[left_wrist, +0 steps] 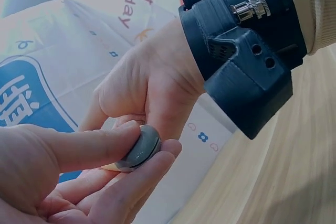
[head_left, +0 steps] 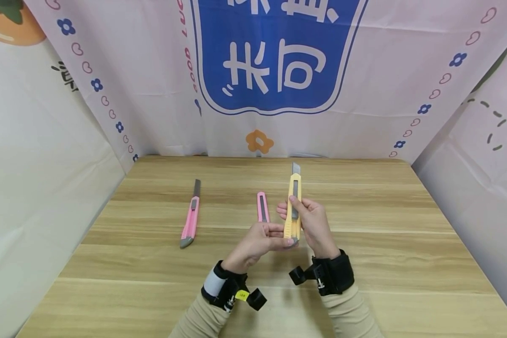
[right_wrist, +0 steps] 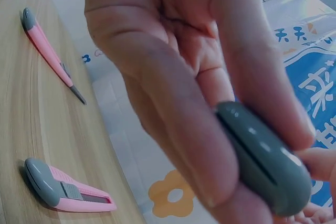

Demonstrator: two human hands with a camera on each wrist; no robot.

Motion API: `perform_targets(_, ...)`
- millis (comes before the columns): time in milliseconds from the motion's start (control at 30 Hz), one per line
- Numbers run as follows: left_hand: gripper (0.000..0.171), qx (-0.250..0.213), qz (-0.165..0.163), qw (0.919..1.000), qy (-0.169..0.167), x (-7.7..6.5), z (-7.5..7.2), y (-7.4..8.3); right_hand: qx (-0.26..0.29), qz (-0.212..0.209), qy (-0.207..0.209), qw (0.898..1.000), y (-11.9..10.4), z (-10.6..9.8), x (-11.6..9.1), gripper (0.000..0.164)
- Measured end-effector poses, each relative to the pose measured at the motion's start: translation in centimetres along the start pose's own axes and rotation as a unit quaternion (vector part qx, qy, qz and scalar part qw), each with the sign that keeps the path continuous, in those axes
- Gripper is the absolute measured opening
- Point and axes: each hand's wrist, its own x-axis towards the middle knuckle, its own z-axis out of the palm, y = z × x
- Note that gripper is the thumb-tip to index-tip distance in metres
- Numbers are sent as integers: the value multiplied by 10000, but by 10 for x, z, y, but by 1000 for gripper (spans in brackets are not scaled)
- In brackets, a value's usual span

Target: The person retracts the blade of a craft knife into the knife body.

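A yellow utility knife (head_left: 293, 206) is held upright between both hands, its short blade (head_left: 296, 168) out at the top. My left hand (head_left: 257, 244) pinches the grey end cap (left_wrist: 142, 149) at its bottom between thumb and fingers. Higher up, my right hand (head_left: 314, 223) grips the body, with the thumb over the grey slider strip. Behind my left hand lies a pink utility knife (right_wrist: 79, 184); no blade sticks out of it. To the left rests another pink utility knife (head_left: 190, 219) with a long dark blade extended.
The wood-grain table (head_left: 397, 244) spreads under the hands. A printed cloth (head_left: 160, 94) hangs along its back edge, and pale cloth walls stand at both sides. Each wrist wears a black strap (head_left: 338, 274) with a small camera block.
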Motion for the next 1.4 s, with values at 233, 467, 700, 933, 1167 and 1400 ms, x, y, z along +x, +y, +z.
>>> perform_targets(233,35,-68,36,10000,38,0,-2,0,-189,239,-64,9995,0,1,-1,45)
perform_targets(467,36,-16,49,10000,47,1,-2,0,-30,79,44,10000,2,3,0,42)
perform_targets(700,35,-28,38,10000,30,0,-2,1,54,-45,192,9998,4,3,1,40)
perform_targets(933,35,-75,53,9999,69,0,-1,0,123,-224,146,9996,5,2,0,38)
perform_targets(1167,35,-65,49,9999,84,2,0,-2,247,-191,29,9995,4,1,-2,38)
perform_targets(1400,36,-66,80,9999,13,1,-2,-1,176,-203,-110,9996,3,0,-3,38)
